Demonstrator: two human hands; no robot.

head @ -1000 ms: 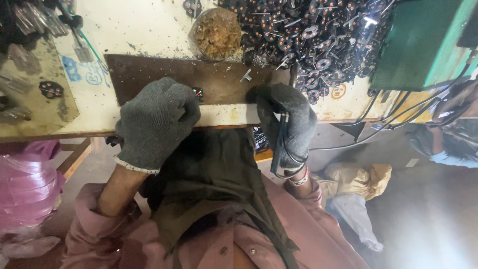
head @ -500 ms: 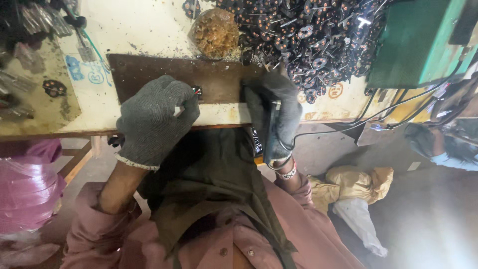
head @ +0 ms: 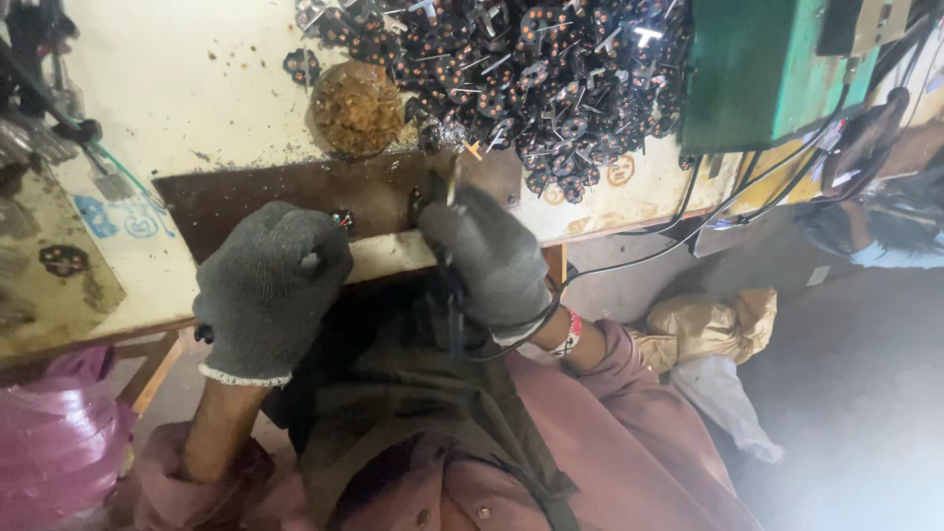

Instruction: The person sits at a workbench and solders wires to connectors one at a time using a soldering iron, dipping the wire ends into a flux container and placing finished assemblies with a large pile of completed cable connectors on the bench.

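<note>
Pale workbench (head: pixel 197 88), brown metal plate (head: pixel 295 192) at its edge, heap of small dark parts (head: pixel 551 69), green machine (head: pixel 757 69)

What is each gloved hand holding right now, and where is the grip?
The right hand grips a thin dark cable that trails below its palm. The left hand is a closed fist; its contents cannot be told.

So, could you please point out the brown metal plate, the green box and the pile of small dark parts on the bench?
brown metal plate (head: pixel 246 202), head view, on its bare left part.
green box (head: pixel 757 69), head view, on its front face.
pile of small dark parts (head: pixel 551 69), head view, on the heap's middle.
</note>
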